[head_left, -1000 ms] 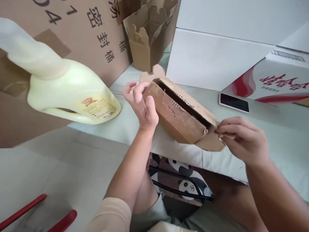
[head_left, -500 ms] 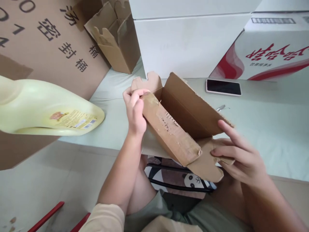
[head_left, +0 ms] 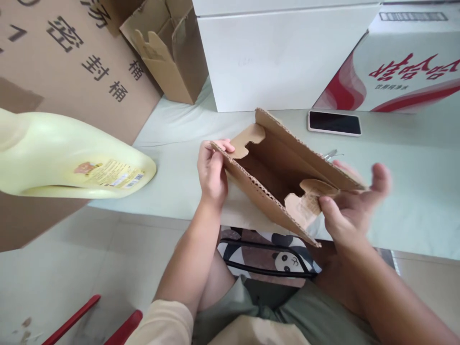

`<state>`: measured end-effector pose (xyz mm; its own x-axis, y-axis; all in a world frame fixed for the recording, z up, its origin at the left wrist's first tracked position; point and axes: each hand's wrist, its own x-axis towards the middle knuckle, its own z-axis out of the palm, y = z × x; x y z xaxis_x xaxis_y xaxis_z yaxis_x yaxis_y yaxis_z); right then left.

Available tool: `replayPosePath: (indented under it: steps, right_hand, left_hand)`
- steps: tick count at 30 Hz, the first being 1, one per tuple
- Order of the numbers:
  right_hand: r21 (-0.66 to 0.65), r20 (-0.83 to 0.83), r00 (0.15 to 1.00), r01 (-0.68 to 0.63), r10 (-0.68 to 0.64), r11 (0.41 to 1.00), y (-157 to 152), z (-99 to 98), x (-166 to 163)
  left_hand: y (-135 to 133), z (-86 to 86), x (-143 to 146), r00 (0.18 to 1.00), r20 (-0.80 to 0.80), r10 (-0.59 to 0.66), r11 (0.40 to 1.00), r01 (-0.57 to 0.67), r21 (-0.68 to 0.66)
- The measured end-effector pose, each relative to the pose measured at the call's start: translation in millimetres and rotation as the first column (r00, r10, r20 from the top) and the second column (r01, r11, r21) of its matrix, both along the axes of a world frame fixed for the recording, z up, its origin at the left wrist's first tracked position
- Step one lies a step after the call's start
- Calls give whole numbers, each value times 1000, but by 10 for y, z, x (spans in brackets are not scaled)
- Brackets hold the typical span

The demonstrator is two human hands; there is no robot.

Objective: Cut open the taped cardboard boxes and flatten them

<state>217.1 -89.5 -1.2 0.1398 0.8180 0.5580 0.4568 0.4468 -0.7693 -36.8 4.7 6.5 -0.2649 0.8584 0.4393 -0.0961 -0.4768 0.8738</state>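
Both end flaps [head_left: 251, 138] have swung inward on your cardboard box [head_left: 268, 206], which is between your left grip [head_left: 213, 167], pinching its nearest corner, and your right grip [head_left: 351, 215], spread with the thumb [head_left: 329, 211] touching the flap beside it. A phone [head_left: 334, 123] lies beyond your right grip.

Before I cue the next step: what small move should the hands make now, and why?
Perhaps the right hand should ease the far long flap down over the opening of the cardboard box. The left end flap and right end flap both angle inward, while the far long flap stands raised beside that hand; the left hand grips the near long flap.
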Motion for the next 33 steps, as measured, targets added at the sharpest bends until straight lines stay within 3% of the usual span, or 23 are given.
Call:
replayPosePath:
  steps: [5, 12, 18, 23, 26, 28, 30, 31, 33]
  right_hand:
    - [-35, -9, 992, -127, 127, 991, -40, -180, 8]
    - [-4, -52, 981, -187, 186, 982, -19, -270, 48]
    - [-60, -62, 984, -171, 168, 983, -10, -287, 47]
    - [-92, -319, 941, -151, 114, 984, 92, -409, 105]
    - [-240, -341, 938, -145, 56, 960, 133, -451, 107]
    - [-350, -353, 924, -274, 145, 896, 134, -431, 73]
    - [-363, -350, 882, -438, 316, 822, 119, -378, 25]
    - [-335, -325, 860, -494, 393, 803, 108, -348, 5]
    - [-270, -229, 860, -505, 455, 820, 85, -296, -11]
  left_hand:
    - [46, -119, -42, 988, -140, 62, 996, -71, -60]
    - [94, -113, -144, 863, -502, 53, 994, 2, 107]
    - [134, -128, -213, 816, -577, 20, 996, 32, 80]
    - [183, -175, -347, 864, -498, 76, 997, -66, 37]
    - [237, -172, -477, 928, -346, 140, 982, -175, -71]
    - [274, -148, -534, 965, -210, 157, 966, -194, -171]
    - [301, -124, -539, 982, -99, 159, 952, -179, -249]
    - [309, -119, -518, 985, -60, 163, 943, -174, -284]
    - [310, -134, -436, 984, -2, 176, 910, -163, -380]
